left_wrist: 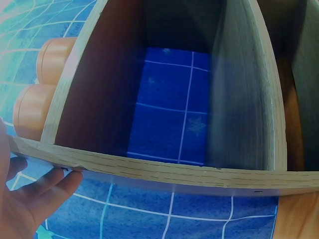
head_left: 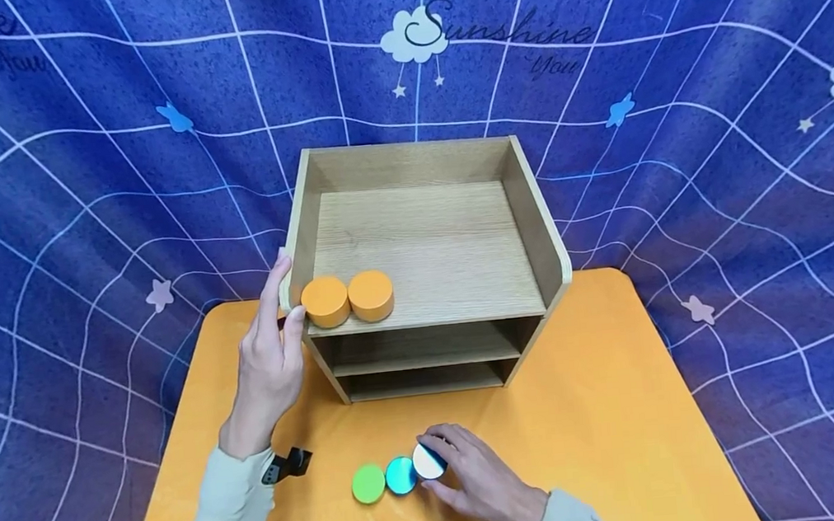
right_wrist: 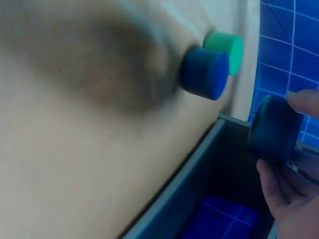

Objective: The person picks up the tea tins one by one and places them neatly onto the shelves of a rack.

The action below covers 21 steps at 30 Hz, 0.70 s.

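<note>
A small wooden shelf unit [head_left: 416, 244] stands on the table. My left hand [head_left: 269, 360] holds its left side panel, fingers along the outer face and thumb at the front edge. The fingers [left_wrist: 60, 191] touch that outer face in the left wrist view. Two orange round tins [head_left: 325, 301] sit side by side at the top's front left, beside the thumb. My right hand [head_left: 484, 474] grips a dark blue round tin [right_wrist: 271, 129] between thumb and fingers; its top shines white in the head view. Left of it are a lighter blue tin [head_left: 401, 475] and a green tin [head_left: 368, 484].
The table is covered in orange-yellow [head_left: 607, 393]. Behind and around it hangs a blue curtain [head_left: 400, 71] with a grid pattern. Lower compartments [head_left: 424, 347] of the shelf unit open toward me. A black strap piece [head_left: 286, 465] is on my left wrist.
</note>
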Each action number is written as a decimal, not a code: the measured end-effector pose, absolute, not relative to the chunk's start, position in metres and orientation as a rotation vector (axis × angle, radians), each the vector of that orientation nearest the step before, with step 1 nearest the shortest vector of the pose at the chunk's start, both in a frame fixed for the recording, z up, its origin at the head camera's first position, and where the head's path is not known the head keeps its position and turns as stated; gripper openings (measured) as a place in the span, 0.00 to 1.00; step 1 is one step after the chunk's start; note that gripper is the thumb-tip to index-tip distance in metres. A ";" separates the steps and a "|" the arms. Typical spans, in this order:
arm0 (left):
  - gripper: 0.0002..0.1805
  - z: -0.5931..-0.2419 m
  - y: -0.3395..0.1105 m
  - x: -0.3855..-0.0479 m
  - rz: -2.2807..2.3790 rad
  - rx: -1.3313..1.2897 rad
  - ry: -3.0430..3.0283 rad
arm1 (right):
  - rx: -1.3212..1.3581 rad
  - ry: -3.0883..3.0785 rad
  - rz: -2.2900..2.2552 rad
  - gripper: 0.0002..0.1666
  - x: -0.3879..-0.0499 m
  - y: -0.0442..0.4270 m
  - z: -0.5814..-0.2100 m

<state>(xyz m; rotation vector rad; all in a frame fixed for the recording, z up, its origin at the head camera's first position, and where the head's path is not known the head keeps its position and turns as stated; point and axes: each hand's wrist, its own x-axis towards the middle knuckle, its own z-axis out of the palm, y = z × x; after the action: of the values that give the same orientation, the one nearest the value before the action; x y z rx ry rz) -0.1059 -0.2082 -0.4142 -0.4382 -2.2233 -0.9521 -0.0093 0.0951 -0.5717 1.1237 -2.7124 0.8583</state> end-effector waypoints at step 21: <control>0.34 -0.416 -0.209 -0.107 -0.928 -0.442 -2.220 | 1.172 -2.488 0.879 0.36 -0.021 0.100 -0.506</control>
<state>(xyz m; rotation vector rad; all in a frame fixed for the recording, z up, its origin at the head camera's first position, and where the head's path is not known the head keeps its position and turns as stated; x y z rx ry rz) -0.1069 -0.2088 -0.4164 -0.4425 -2.2203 -0.9280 -0.0213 0.0997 -0.5057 1.1723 -2.4880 0.8790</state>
